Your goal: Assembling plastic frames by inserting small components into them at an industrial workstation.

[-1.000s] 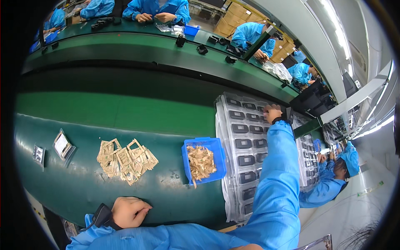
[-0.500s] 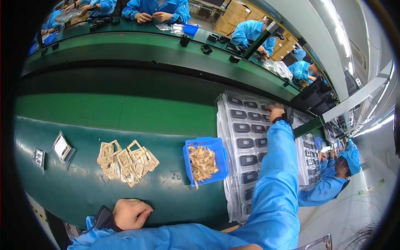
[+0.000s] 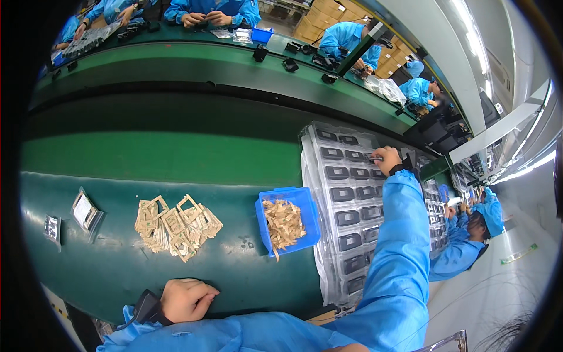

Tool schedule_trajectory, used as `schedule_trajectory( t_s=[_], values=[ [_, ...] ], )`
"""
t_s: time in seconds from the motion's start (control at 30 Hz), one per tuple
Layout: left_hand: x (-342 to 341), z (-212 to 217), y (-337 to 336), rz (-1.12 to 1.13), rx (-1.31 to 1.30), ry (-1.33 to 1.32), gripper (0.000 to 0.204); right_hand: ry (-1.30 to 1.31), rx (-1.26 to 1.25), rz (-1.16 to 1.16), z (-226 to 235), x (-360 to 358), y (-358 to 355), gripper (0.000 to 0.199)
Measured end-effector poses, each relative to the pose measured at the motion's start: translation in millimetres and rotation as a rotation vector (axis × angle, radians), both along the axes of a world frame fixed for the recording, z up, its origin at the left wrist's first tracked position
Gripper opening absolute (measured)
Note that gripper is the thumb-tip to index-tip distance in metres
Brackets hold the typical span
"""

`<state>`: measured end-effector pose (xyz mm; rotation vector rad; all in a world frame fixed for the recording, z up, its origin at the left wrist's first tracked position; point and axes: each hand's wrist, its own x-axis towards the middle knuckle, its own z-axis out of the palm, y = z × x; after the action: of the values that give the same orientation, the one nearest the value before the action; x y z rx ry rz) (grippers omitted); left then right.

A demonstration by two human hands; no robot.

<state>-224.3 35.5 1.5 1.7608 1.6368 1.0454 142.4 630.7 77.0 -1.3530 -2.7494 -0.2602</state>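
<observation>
Pinching a black part (image 3: 373, 158), the right grip (image 3: 387, 159) overhangs a tray (image 3: 368, 139) of others (image 3: 347, 218), left grip (image 3: 186, 300) curled, strips (image 3: 284, 222) filling a bin (image 3: 311, 220).

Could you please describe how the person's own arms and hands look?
Both sleeves are bright blue and wrinkled. The left hand and right hand wear no gloves. A bulky black device sits at the left wrist, a black band at the right.

Glossy clear plastic tray (image 3: 332, 230), smooth plastic bin (image 3: 312, 218), matt papery strips (image 3: 284, 224), cloth sleeve (image 3: 402, 234)
</observation>
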Motion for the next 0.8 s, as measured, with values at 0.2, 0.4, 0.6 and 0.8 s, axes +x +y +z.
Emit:
schedule_trajectory(
  t_s=[0.2, 0.4, 0.6, 0.8],
  values=[
    [-1.0, -0.7, 2.7, -0.012, -0.010, -0.005, 0.009, -0.160, 0.063, 0.016, 15.1, -2.7, -23.0, 0.041],
    [-7.7, 2.1, -4.1, 0.011, -0.015, 0.011, 0.009, -0.178, 0.105, -0.001, 0.1, -25.6, -16.7, 0.040],
    [1.7, -11.4, 1.6, -0.040, 0.087, -0.015, 0.009, -0.374, 0.452, -0.160, -13.6, 97.5, 90.0, 0.026],
    [6.8, -21.1, -17.7, 0.003, 0.016, -0.023, 0.008, -0.254, 0.298, -0.046, -19.5, 48.2, 61.0, 0.029]
  ],
)
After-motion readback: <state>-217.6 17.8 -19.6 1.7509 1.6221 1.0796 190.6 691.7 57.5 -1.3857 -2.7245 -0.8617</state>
